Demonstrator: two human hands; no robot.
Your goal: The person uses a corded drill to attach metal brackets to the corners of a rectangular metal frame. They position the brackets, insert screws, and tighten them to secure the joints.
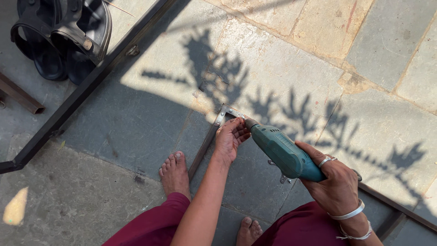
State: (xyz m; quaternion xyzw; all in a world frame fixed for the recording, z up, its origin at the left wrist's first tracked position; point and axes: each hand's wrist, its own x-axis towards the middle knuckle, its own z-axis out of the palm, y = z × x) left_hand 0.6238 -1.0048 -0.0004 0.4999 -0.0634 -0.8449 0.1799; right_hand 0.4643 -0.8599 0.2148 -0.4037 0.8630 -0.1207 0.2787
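Observation:
My right hand (334, 182) grips the back of a teal electric drill (282, 150), whose nose points up-left at the corner of a thin metal angle frame (221, 116) lying on the stone floor. Fingers of my left hand (230, 136) curl around the drill's chuck and the frame corner; the drill tip is hidden behind them. My bare feet (175, 173) stand on either side of the frame bar, below the hands.
A long dark metal bar (91, 82) runs diagonally across the upper left. Black sandals (63, 36) lie at the top left corner. A short rusty bar end (20, 95) sits at the left edge. Plant shadows fall over the stone paving.

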